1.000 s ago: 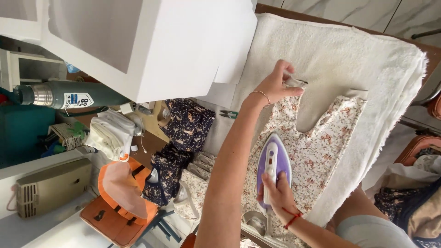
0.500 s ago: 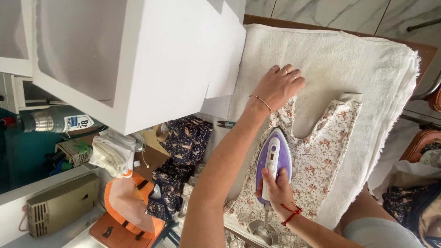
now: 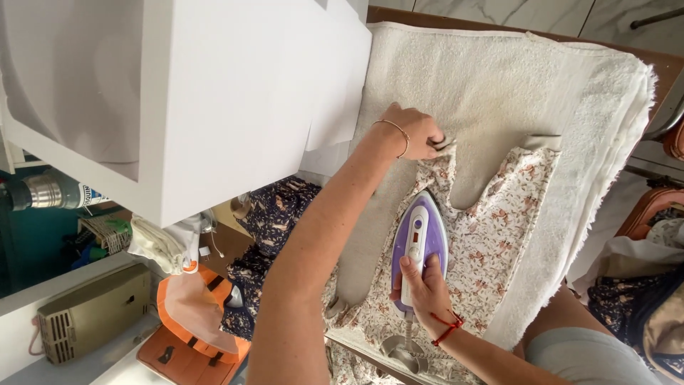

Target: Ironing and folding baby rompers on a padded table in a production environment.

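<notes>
A floral beige garment (image 3: pixel 491 235) lies flat on a white towel (image 3: pixel 499 85) that covers the board. My right hand (image 3: pixel 426 289) grips the handle of a purple and white iron (image 3: pixel 419 242), which rests sole-down on the garment with its tip pointing away from me. My left hand (image 3: pixel 420 134), a thin bracelet on its wrist, reaches farther out. It pinches the garment's left strap end against the towel, just beyond the iron's tip. The other strap (image 3: pixel 538 146) lies free to the right.
A white cabinet (image 3: pixel 192 107) juts in at the upper left, close to my left arm. Below it are dark floral fabric (image 3: pixel 274 214), an orange bag (image 3: pixel 192 321), a beige box-shaped device (image 3: pixel 92 314) and a metal flask (image 3: pixel 46 191). More clothes lie at the right edge (image 3: pixel 641 285).
My left hand has come down from a raised hold and now presses the strap end flat on the towel. The iron has slid slightly forward along the garment.
</notes>
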